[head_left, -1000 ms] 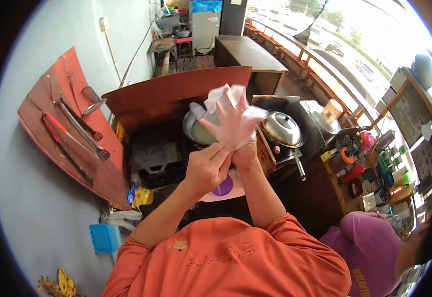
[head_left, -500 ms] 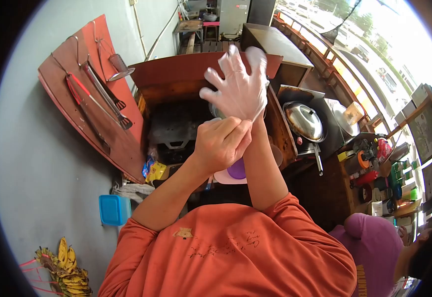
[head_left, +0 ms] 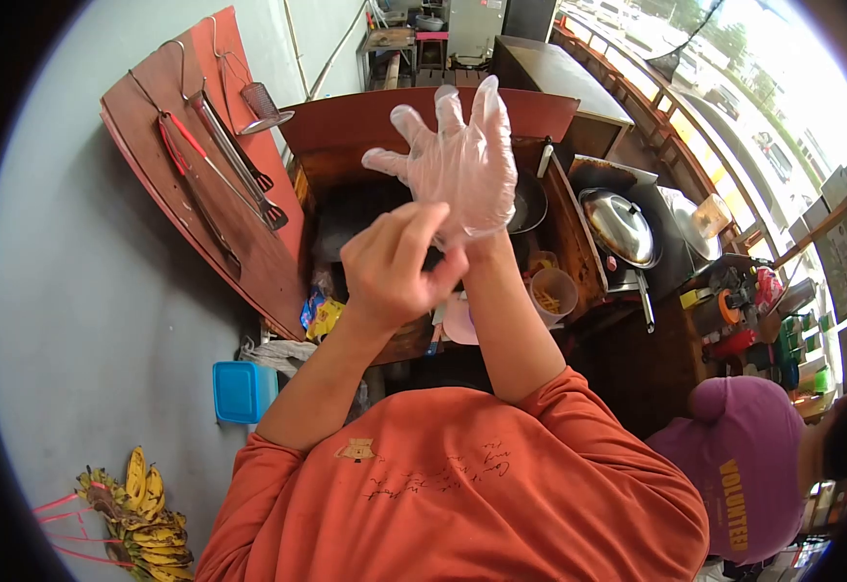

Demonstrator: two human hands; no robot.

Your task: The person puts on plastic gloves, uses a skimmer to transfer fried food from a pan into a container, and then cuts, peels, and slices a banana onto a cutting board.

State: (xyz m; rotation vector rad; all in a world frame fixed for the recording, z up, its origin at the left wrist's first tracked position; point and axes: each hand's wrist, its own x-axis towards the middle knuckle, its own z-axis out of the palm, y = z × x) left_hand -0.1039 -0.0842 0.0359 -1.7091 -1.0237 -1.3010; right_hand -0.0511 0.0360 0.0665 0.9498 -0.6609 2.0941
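My right hand (head_left: pixel 462 175) is raised above the work counter in a clear plastic glove (head_left: pixel 457 199), fingers spread and holding nothing. The glove's cuff ends at the wrist. Just beside that cuff is my bare left hand (head_left: pixel 394 262), slightly blurred, its thumb and forefinger apart and the other fingers loosely bent. I see nothing between them. Below the forearms are a pink plate or board (head_left: pixel 459 322), partly covered, and a clear tub (head_left: pixel 553 293) with yellow pieces inside. A dark frying pan (head_left: pixel 530 206) shows behind the gloved hand.
A lidded pan (head_left: pixel 619 228) stands on the right. Tongs and spatulas hang on a red-brown board (head_left: pixel 220 145) at left. A blue container (head_left: pixel 241 391) and bananas (head_left: pixel 152 524) are lower left. A person in a purple shirt (head_left: pixel 734 466) is at lower right.
My left hand has let go of the glove's cuff and moved a little left, its thumb and forefinger parting. The gloved right hand stays raised and has turned slightly.
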